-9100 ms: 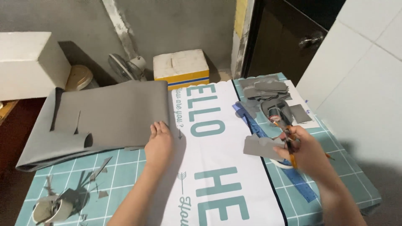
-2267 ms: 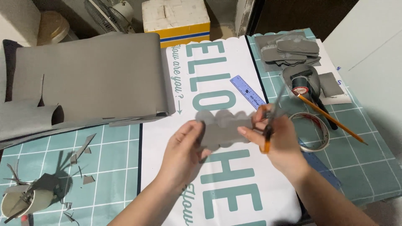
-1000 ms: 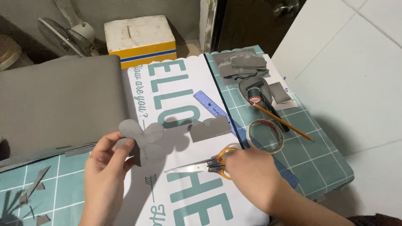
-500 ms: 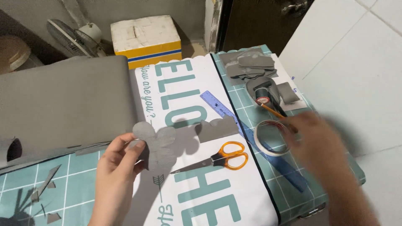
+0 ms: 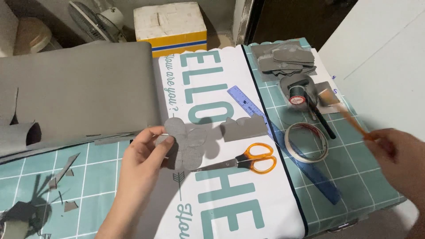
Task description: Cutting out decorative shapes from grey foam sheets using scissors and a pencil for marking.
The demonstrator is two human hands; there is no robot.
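My left hand [image 5: 141, 156] holds a grey scalloped cut-out [image 5: 186, 140] by its left end, just above the white printed banner [image 5: 208, 177]. My right hand [image 5: 396, 155], blurred at the right edge, grips an orange pencil [image 5: 352, 118] that points up and left toward the spool. Orange-handled scissors [image 5: 248, 161] lie shut on the banner between my hands. A second grey scalloped piece [image 5: 244, 128] lies beside a blue ruler [image 5: 283, 141].
A large grey sheet [image 5: 75, 90] covers the left of the teal cutting mat [image 5: 88, 177]. A tape ring [image 5: 306, 141], a thread spool [image 5: 297, 95], a black pen [image 5: 323, 121] and stacked grey cut-outs [image 5: 285, 57] sit right. A white-and-yellow box [image 5: 170, 24] stands behind. Scraps lie lower left.
My right hand set the scissors down on the banner, reached to the right and picked up the orange pencil. My left hand kept the grey cut-out.
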